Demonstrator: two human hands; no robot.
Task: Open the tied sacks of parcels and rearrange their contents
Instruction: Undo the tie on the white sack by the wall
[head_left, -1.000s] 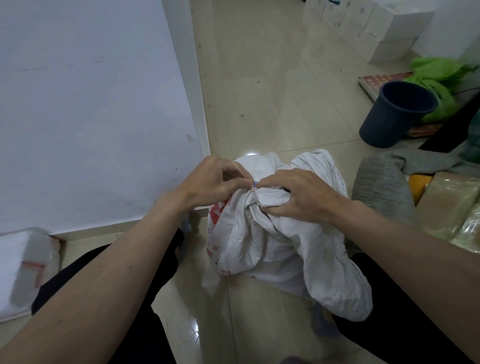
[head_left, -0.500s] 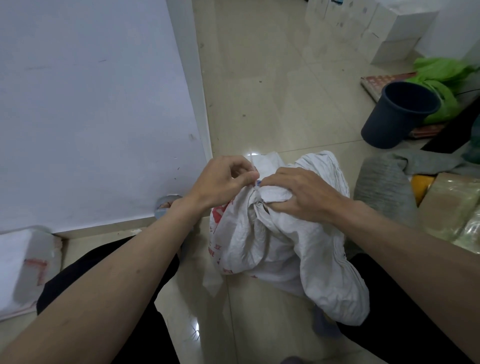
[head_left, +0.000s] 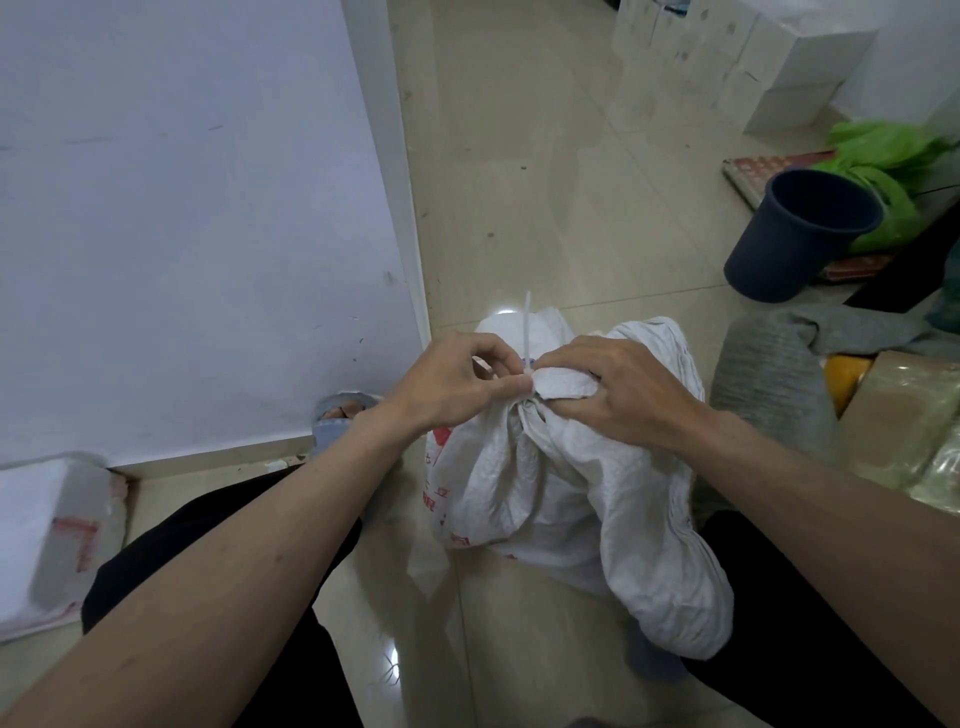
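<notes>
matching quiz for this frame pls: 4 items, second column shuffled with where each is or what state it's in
Items:
1. white woven sack
2. zip tie
3. dark blue bin
4. green plastic bag

Places or states:
A. standing empty-looking on the floor, far right
B. sticking up from the gathered neck
C. bunched closed between both hands
D. lying behind the bin

Pairs: 1-C, 2-B, 3-A, 4-D

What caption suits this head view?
Both hands, left and right, work the cable tie on a white woven sack.
</notes>
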